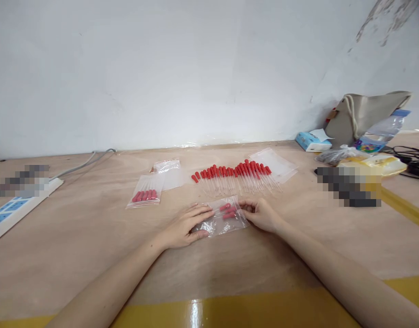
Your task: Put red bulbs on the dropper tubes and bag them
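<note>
A clear zip bag (pixel 216 224) lies flat on the table between my hands, with three red-bulbed droppers (pixel 229 215) inside, their bulbs towards its right end. My left hand (pixel 188 224) rests on the bag's left part, fingers stretched out and thumb apart. At the right end, the curled fingers of my right hand (pixel 259 214) pinch the bag's edge. Just beyond lies a wide row of loose droppers (pixel 226 175) with red bulbs and thin clear stems. To the left, a filled zip bag (pixel 144 193) holds several droppers.
Flat zip bags (pixel 170 175) lie behind the filled one, and more bags (pixel 272 165) lie behind the row's right end. A power strip (pixel 24 200) is at left. Tissues (pixel 313 141), a beige bag (pixel 366 114) and black cables (pixel 417 164) crowd the back right.
</note>
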Tool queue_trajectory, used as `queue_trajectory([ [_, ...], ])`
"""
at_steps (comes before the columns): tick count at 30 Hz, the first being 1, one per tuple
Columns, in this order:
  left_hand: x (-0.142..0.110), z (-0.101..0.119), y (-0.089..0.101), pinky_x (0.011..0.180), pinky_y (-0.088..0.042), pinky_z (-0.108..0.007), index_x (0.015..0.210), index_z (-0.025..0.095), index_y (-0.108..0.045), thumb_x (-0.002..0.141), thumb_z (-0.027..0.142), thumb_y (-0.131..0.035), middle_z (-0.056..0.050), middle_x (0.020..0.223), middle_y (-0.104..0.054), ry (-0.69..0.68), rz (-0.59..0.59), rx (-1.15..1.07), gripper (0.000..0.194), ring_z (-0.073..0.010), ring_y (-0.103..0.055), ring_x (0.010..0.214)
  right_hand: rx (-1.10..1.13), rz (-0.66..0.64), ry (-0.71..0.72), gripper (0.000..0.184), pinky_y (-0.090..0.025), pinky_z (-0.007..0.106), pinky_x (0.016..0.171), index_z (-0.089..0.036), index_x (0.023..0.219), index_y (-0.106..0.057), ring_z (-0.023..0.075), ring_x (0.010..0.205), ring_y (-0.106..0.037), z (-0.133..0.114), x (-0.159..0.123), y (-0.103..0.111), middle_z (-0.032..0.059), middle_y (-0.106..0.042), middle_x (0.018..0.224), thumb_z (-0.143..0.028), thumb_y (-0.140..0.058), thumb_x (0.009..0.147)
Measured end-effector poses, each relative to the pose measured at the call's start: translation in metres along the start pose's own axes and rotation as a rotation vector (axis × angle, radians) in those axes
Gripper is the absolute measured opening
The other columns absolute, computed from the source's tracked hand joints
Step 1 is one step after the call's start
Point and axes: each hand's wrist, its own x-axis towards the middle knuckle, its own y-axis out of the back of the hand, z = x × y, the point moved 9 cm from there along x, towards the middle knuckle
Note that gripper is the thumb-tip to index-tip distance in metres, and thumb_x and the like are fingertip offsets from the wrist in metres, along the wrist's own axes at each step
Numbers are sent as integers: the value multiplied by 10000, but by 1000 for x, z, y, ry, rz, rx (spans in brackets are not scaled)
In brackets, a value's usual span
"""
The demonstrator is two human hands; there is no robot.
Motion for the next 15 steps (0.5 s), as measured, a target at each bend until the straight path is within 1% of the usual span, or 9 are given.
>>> queue_trajectory([
  [3,0,0,0,1060,-211,-400,1329,270,-309,860,435,-415,-39,1365,-362,-6,2,0,509,-198,-305,1260,99,-101,54,296,-481,285,692,-177,931,-640,163,755,-604,-13,-2,-9,28,-656,775,-382,-558,733],
  [4,0,0,0,1059,-213,-400,1329,267,-310,859,434,-417,-42,1364,-363,-7,0,-2,510,-200,-306,1259,125,-118,50,308,-481,277,677,-170,941,-628,150,729,-603,-14,-2,-10,29,-650,768,-389,-550,739],
  [6,0,0,0,1057,-216,-401,1331,265,-307,858,432,-421,-47,1364,-363,-7,-4,-5,514,-202,-305,1260,144,-95,-7,321,-472,247,564,-163,941,-604,113,578,-574,-8,0,-6,10,-626,683,-403,-547,737],
  [8,0,0,0,1057,-212,-407,1330,275,-304,860,429,-419,-44,1365,-360,-4,-8,-5,508,-203,-301,1262,112,16,-59,297,-431,220,461,-166,899,-590,86,458,-509,2,3,5,-13,-598,620,-402,-559,721],
  [9,0,0,0,1057,-209,-411,1325,285,-313,862,425,-416,-39,1365,-359,-4,-10,-5,495,-203,-301,1262,84,98,-54,271,-424,219,455,-168,865,-588,85,456,-503,5,5,14,-12,-597,625,-391,-566,712],
  [12,0,2,1,1051,-219,-415,1270,310,-399,866,412,-414,-23,1358,-369,-18,-2,-11,417,-204,-315,1254,-89,339,17,184,-449,246,544,-168,776,-593,118,571,-551,2,10,39,12,-612,675,-330,-573,692],
  [13,0,2,2,1048,-226,-412,1249,311,-426,865,408,-416,-21,1354,-375,-24,4,-16,396,-206,-321,1250,-175,385,36,158,-450,255,569,-169,755,-595,126,590,-554,-1,12,44,15,-613,672,-309,-565,691],
  [15,1,3,3,1045,-236,-406,1231,303,-450,861,407,-427,-24,1344,-388,-33,15,-27,385,-209,-334,1242,-350,421,59,119,-444,263,598,-171,728,-596,129,592,-550,-10,21,49,15,-616,664,-271,-545,689],
])
